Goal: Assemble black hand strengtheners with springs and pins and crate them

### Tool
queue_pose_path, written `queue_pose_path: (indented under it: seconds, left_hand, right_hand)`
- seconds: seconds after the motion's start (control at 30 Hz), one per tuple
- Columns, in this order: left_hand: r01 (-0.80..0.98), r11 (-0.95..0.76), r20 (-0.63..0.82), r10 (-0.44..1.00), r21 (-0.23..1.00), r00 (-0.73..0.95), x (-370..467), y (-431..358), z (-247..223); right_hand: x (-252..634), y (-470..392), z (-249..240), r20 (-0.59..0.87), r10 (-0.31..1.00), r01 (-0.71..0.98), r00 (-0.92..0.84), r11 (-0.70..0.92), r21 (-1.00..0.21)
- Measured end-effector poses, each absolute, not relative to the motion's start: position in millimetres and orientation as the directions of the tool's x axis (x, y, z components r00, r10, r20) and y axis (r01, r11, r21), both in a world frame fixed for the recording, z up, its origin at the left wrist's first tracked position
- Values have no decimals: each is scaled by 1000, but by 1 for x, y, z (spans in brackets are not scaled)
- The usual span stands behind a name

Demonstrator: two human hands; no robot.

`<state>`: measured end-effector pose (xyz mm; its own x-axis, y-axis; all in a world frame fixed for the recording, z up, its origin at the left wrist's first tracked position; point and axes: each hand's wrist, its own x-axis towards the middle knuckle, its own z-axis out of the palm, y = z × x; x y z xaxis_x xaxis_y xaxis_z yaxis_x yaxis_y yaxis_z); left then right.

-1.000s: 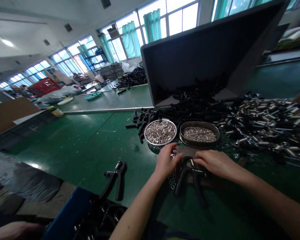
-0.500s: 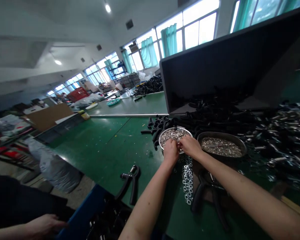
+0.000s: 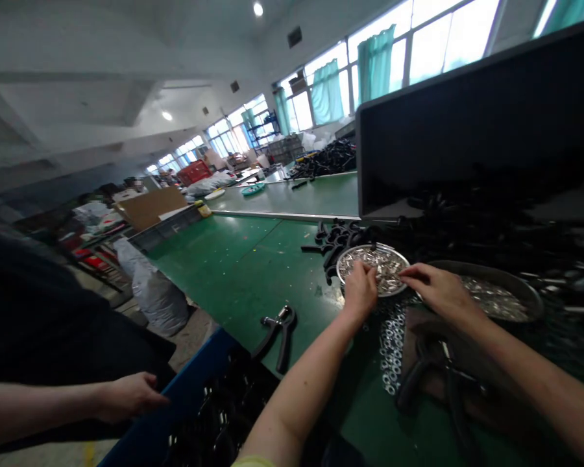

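L hand (image 3: 361, 290) at dish (image 3: 339, 272), R hand (image 3: 445, 295) near right rim; tips close, can't tell if pinching. Bump may spill pins (image 3: 388, 264).

Daylight comes through the windows (image 3: 472, 39), burnt out to white, and 2 lamps (image 3: 257, 9) glow overhead. The bin (image 3: 481, 123) sinks to near-black; shadow darkens the table (image 3: 224, 259) at right, with a pale sheen nearer its middle. The left hand (image 3: 361, 288) and right hand (image 3: 440, 293) look slightly soft, the far room hazy, the outer edges stretched.
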<state>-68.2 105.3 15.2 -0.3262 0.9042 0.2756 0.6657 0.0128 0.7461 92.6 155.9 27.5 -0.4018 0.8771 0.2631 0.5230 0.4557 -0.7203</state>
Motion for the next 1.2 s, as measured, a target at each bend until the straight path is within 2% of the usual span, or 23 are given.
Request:
queue_pose_path:
  seconds: [0.17,0.23,0.33,0.43,0.57,0.7,0.77,0.9,0.97,1.07,1.2]
  left_hand:
    - [395,23,52,983,918,-178,-62,60,8]
    - [160,137,-126,989,978,-80,-60,40,2]
    - [-57,297,-296,955,953,30,-53,16,-6]
    - [-90,318,-316,948,944,31,-45,6,-11]
    - [-2,248,-248,969,969,-10,-40,7,-14]
    - [231,129,-124,992,964,-38,-36,10,-11]
    - [400,33,-19,999,916,-37,-31,13,-7]
    - [630,-128,114,991,766,64,-19,23,-1]
    - [677,-173,123,985,715,122,-15,27,-3]
    - [720,-227,139,974,656,181,-13,32,-7]
    - [812,-316,177,949,491,263,-12,33,-8]
  right_hand:
    - [147,112,26,158,888,513,-433,387,-766]
    - [163,97,18,105,902,542,-419,341,-768]
    - [173,84,7,63,929,580,-364,279,-765]
    - [171,84,2,102,937,569,-334,286,-771]
    - [162,92,3,161,897,608,-412,401,-685]
    - [155,92,6,176,852,663,-492,498,-559]
    - [149,88,9,186,811,657,-554,563,-501]
    - [143,80,14,138,707,661,-694,701,-266]
    - [151,77,15,151,721,680,-676,690,-249]
    - [187,68,11,223,784,725,-579,620,-299]
    - [262,38,-7,205,915,877,-347,394,-276]
